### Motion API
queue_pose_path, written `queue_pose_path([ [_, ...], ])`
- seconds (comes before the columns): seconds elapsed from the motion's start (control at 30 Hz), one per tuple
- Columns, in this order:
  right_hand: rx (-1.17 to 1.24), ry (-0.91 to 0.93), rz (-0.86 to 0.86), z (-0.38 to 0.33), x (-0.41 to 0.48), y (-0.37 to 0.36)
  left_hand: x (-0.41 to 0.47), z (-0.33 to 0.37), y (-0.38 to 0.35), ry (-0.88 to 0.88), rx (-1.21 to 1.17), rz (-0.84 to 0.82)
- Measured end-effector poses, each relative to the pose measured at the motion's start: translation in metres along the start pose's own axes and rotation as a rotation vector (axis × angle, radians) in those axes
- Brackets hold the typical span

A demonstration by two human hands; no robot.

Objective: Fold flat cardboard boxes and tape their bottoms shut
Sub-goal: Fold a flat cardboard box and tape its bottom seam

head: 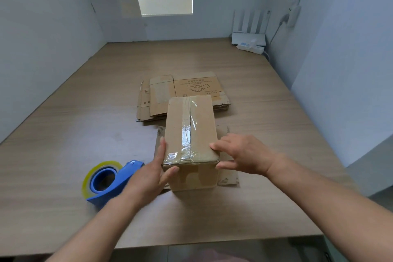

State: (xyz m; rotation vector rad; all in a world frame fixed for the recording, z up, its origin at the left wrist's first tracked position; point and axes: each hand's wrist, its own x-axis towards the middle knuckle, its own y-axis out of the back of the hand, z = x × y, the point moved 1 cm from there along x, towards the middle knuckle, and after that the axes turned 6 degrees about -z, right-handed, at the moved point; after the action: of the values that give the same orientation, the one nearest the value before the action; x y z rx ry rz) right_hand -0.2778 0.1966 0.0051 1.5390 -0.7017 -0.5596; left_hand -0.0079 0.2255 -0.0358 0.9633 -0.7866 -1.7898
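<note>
— Where did the box (189, 125) stand?
— On the table (265, 91), before the stack of flat boxes (185, 91), between my hands, taped side up; its inside was hidden. The tape dispenser (110, 181) lay beside my left wrist.
— Your hands?
— My left hand (153, 174) pressed flat against its left side; my right hand (244, 155) touched its right edge, fingers straight.

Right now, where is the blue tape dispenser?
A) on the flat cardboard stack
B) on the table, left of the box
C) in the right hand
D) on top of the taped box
B: the tape dispenser lies on the table, left of the taped box.
</note>
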Motion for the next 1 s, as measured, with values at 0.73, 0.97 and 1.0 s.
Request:
queue_pose_path([
  [0.73, 0.146, -0.029, 0.207, -0.003, -0.010, -0.018, 0.000, -0.017, 0.032, -0.254, 0.037, 0.022],
  [0.97, 0.371, -0.219, 0.138, -0.006, -0.015, -0.025, -0.006, -0.006, 0.016, -0.212, -0.396, 0.102],
  [1.0, 0.421, -0.280, 0.136, -0.008, -0.017, -0.027, -0.008, 0.001, 0.012, -0.204, -0.376, 0.112],
])
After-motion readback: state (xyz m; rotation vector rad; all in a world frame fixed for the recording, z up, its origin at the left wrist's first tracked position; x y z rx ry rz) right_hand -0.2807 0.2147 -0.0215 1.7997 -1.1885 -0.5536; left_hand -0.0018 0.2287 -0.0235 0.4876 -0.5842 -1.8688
